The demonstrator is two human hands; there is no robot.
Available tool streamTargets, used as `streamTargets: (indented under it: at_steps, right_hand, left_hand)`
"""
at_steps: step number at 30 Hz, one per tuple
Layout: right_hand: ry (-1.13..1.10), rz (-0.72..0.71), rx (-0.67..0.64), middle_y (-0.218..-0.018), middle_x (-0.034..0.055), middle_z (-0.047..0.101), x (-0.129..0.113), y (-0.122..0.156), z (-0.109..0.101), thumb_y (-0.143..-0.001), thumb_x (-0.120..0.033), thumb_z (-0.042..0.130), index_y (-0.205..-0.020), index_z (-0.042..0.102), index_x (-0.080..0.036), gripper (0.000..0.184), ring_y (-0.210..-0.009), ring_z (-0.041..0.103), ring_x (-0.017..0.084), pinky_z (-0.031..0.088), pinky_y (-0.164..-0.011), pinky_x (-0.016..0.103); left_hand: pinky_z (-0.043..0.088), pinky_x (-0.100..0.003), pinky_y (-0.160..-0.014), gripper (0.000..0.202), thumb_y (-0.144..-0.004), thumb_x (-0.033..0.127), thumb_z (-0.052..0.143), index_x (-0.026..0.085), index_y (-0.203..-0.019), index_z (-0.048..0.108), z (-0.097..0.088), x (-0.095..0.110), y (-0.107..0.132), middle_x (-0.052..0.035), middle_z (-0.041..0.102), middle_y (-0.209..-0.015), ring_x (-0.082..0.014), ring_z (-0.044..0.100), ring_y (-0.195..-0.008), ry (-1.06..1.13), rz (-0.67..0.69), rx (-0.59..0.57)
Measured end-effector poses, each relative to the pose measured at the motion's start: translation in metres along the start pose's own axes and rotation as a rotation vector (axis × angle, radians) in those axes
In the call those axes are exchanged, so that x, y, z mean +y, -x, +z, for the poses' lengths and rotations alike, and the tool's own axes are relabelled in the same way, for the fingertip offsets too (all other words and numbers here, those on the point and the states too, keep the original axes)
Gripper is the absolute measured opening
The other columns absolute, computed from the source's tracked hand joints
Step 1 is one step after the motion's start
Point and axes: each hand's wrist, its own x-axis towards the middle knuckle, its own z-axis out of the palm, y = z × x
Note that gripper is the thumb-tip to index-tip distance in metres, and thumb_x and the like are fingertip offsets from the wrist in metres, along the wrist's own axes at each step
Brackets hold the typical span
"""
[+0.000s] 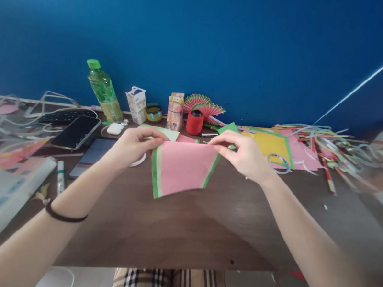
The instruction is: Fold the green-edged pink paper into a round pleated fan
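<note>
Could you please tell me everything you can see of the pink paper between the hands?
The pink paper is a thin sheet with a pale green and a dark green stripe along its left and right edges. It narrows toward the bottom and looks folded along the top. The left hand pinches its upper left corner, the right hand its upper right, over the brown table.

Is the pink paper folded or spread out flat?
Folded: the left hand and right hand pinch a crease along the far edge of the pink paper, and more of the sheet lies beyond it.
</note>
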Motion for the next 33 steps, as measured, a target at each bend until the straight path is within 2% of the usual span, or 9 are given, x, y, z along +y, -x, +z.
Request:
streamTargets:
  at_steps: [2, 4, 8, 11, 13, 17, 22, 26, 33]
  right_hand:
    - [-0.004, 0.04, -0.015, -0.086, 0.0028, 0.064, 0.005, -0.006, 0.001, -0.081, -0.019, 0.053, -0.085, 0.066, -0.017, 0.014, -0.076, 0.056, 0.013, 0.043, -0.07, 0.027]
    - [-0.004, 0.078, -0.066, -0.087, 0.0025, 0.065, 0.018, -0.008, 0.011, -0.08, -0.016, 0.053, -0.084, 0.066, -0.016, 0.013, -0.078, 0.057, 0.013, 0.043, -0.073, 0.027]
    - [0.136, 0.095, -0.25, -0.085, 0.004, 0.066, 0.049, -0.003, 0.047, -0.078, -0.01, 0.055, -0.082, 0.066, -0.015, 0.013, -0.08, 0.058, 0.014, 0.042, -0.075, 0.028]
    - [0.3, 0.037, -0.349, -0.086, 0.0054, 0.064, 0.067, 0.006, 0.072, -0.08, -0.008, 0.052, -0.083, 0.065, -0.013, 0.014, -0.084, 0.056, 0.015, 0.04, -0.076, 0.026]
    - [0.33, 0.025, -0.366, -0.087, 0.0061, 0.063, 0.073, 0.01, 0.081, -0.081, -0.009, 0.051, -0.084, 0.064, -0.013, 0.013, -0.083, 0.056, 0.015, 0.039, -0.074, 0.025]
    - [0.383, 0.0, -0.385, -0.087, 0.0074, 0.062, 0.075, 0.012, 0.086, -0.082, -0.009, 0.051, -0.085, 0.063, -0.013, 0.013, -0.087, 0.055, 0.018, 0.037, -0.077, 0.028]
    - [0.433, -0.033, -0.428, -0.088, 0.0082, 0.063, 0.074, 0.01, 0.083, -0.084, -0.009, 0.047, -0.087, 0.063, -0.013, 0.016, -0.087, 0.054, 0.018, 0.036, -0.078, 0.029]
    - [0.516, -0.062, -0.459, -0.09, 0.008, 0.062, 0.074, 0.012, 0.084, -0.085, -0.006, 0.042, -0.091, 0.062, -0.013, 0.022, -0.088, 0.054, 0.018, 0.036, -0.077, 0.027]
    - [0.574, -0.04, -0.414, -0.092, 0.0093, 0.058, 0.075, 0.023, 0.088, -0.086, -0.006, 0.04, -0.095, 0.061, -0.012, 0.024, -0.088, 0.051, 0.018, 0.038, -0.076, 0.028]
  left_hand:
    - [0.046, -0.024, -0.062, 0.027, -0.074, 0.037, 0.055, 0.015, -0.084, 0.067, 0.001, -0.002, -0.006, -0.0037, 0.067, -0.081, -0.0137, 0.057, -0.065, -0.047, 0.009, -0.018]
    - [0.047, -0.025, -0.065, 0.025, -0.075, 0.035, 0.054, 0.016, -0.083, 0.067, 0.007, -0.012, -0.008, -0.0034, 0.068, -0.082, -0.0141, 0.058, -0.066, -0.177, 0.044, -0.076]
    - [0.045, -0.03, -0.078, 0.023, -0.079, 0.024, 0.046, 0.017, -0.088, 0.066, 0.028, -0.047, -0.006, -0.0054, 0.067, -0.094, -0.0186, 0.06, -0.085, -0.48, 0.136, -0.187]
    - [0.045, -0.032, -0.078, 0.023, -0.08, 0.016, 0.043, 0.017, -0.083, 0.066, 0.043, -0.07, -0.004, -0.0056, 0.067, -0.087, -0.0201, 0.059, -0.084, -0.67, 0.171, -0.27]
    - [0.044, -0.033, -0.078, 0.022, -0.08, 0.015, 0.043, 0.017, -0.081, 0.064, 0.05, -0.079, -0.004, -0.0052, 0.065, -0.086, -0.0205, 0.057, -0.085, -0.754, 0.205, -0.251]
    - [0.042, -0.034, -0.081, 0.019, -0.081, 0.017, 0.044, 0.017, -0.082, 0.063, 0.053, -0.083, -0.002, -0.0068, 0.062, -0.09, -0.0215, 0.055, -0.087, -0.858, 0.28, -0.223]
    - [0.043, -0.032, -0.077, 0.022, -0.082, 0.014, 0.04, 0.017, -0.088, 0.061, 0.052, -0.081, -0.001, -0.0075, 0.06, -0.091, -0.0212, 0.055, -0.091, -0.866, 0.241, -0.263]
    - [0.043, -0.031, -0.075, 0.023, -0.082, 0.011, 0.038, 0.018, -0.085, 0.06, 0.052, -0.082, -0.002, -0.0061, 0.061, -0.087, -0.0205, 0.056, -0.088, -0.901, 0.27, -0.276]
    - [0.041, -0.031, -0.071, 0.02, -0.081, 0.009, 0.039, 0.018, -0.081, 0.057, 0.052, -0.081, -0.002, -0.0052, 0.061, -0.082, -0.0203, 0.056, -0.082, -0.986, 0.362, -0.267]
